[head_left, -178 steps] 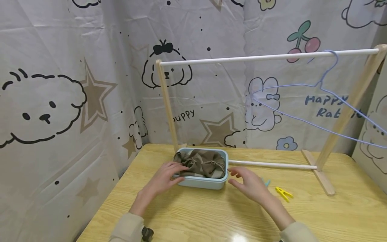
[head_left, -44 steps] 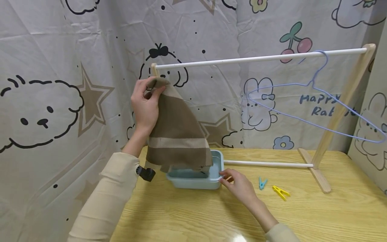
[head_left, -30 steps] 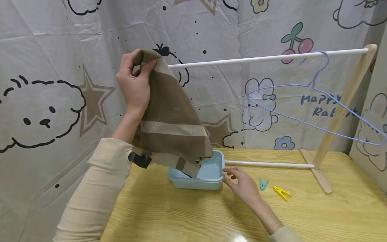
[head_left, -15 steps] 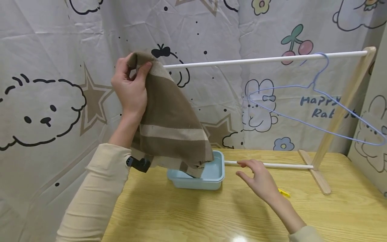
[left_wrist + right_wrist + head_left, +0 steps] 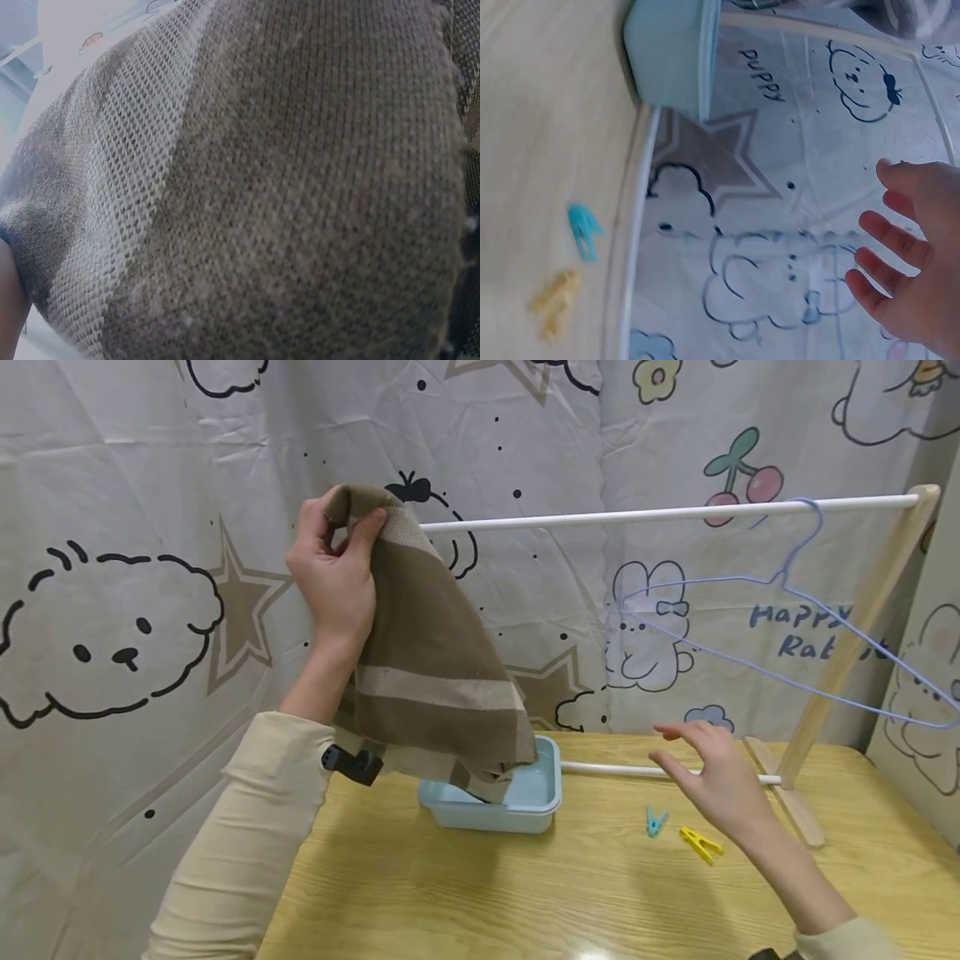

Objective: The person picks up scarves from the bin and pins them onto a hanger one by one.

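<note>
In the head view my left hand (image 5: 335,578) pinches the top edge of a brown and beige striped scarf (image 5: 435,635), held up at the left. The scarf hangs down, its lower end over the light blue basin (image 5: 491,817). Knit fabric of the scarf (image 5: 300,180) fills most of the left wrist view. My right hand (image 5: 716,777) is in the air right of the basin, fingers loosely bent and holding nothing. It hovers near a blue clothespin (image 5: 655,822) and a yellow clothespin (image 5: 701,845) on the table. The right wrist view also shows the right hand (image 5: 919,255) bare.
A drying rack spans the table; its white top rail (image 5: 637,515) carries a lilac wire hanger (image 5: 785,578) at the right. The rack's wooden post (image 5: 858,639) and foot (image 5: 795,802) stand at the right. A printed curtain (image 5: 547,435) hangs behind the wooden table (image 5: 480,902).
Earlier the scarf lay bundled in the basin; my left hand has lifted it up to the left. My right hand has left the basin's right edge and moved right and up.
</note>
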Tool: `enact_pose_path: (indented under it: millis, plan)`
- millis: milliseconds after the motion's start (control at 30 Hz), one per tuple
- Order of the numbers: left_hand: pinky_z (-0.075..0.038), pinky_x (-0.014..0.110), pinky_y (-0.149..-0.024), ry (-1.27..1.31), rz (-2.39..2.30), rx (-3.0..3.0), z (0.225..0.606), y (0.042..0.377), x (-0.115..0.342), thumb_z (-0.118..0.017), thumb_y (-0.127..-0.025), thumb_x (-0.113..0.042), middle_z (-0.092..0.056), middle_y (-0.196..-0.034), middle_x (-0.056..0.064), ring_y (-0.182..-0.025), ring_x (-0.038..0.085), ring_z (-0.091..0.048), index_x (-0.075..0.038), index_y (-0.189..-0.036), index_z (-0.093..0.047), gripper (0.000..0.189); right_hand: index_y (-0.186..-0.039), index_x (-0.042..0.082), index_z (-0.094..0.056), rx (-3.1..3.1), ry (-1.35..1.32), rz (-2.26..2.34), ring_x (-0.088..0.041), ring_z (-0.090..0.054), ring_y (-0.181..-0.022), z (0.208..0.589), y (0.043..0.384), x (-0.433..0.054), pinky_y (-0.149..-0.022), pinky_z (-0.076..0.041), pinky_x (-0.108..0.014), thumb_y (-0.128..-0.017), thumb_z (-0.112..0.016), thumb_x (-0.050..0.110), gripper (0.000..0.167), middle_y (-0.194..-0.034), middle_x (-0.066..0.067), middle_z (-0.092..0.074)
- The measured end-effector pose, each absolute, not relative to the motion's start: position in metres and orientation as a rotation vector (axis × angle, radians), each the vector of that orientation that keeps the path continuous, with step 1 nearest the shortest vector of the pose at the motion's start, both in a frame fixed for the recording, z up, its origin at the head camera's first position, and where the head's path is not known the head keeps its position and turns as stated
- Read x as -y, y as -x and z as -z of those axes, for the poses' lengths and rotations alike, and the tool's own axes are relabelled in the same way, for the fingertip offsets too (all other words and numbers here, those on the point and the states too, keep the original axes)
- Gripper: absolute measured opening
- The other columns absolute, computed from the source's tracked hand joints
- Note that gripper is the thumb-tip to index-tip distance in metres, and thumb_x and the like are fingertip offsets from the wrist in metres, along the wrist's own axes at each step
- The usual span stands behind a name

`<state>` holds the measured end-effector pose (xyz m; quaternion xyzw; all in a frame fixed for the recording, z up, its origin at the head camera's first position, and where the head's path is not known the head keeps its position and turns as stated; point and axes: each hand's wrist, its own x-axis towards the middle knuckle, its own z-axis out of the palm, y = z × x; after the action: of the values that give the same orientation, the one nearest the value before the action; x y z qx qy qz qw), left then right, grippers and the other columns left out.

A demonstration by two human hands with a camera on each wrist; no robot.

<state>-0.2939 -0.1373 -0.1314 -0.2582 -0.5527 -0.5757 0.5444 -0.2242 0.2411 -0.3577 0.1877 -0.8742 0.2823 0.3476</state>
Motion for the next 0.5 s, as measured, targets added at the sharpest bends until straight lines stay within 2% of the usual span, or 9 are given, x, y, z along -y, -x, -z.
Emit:
enact_pose_path:
  millis: [300, 500]
  plan:
    - [-0.046, 0.021, -0.073, 0.586, 1.482, 1.290, 0.127, 0.294, 0.131, -0.081, -0.081, -0.005, -0.061, -0.090, -0.006, -0.084, 0.010, -0.057, 0.000, -0.107, -0.072, 0.028, -0.123, 0.003, -0.065, 2.212, -0.447, -0.646, -0.040, -0.054, -0.107, 0.323, 0.219, -0.282, -0.090, -0.039, -0.056, -0.083, -0.078, 0.007, 0.043, -0.105, -0.018, -0.068]
    - [-0.046, 0.019, -0.073, 0.574, 1.511, 1.315, 0.128, 0.296, 0.125, -0.080, -0.081, -0.002, -0.060, -0.089, -0.007, -0.084, 0.009, -0.057, 0.000, -0.106, -0.072, 0.027, -0.124, 0.001, -0.064, 2.168, -0.405, -0.517, -0.044, -0.052, -0.108, 0.303, 0.213, -0.308, -0.095, -0.037, -0.062, -0.084, -0.076, 0.008, 0.042, -0.107, -0.022, -0.066]
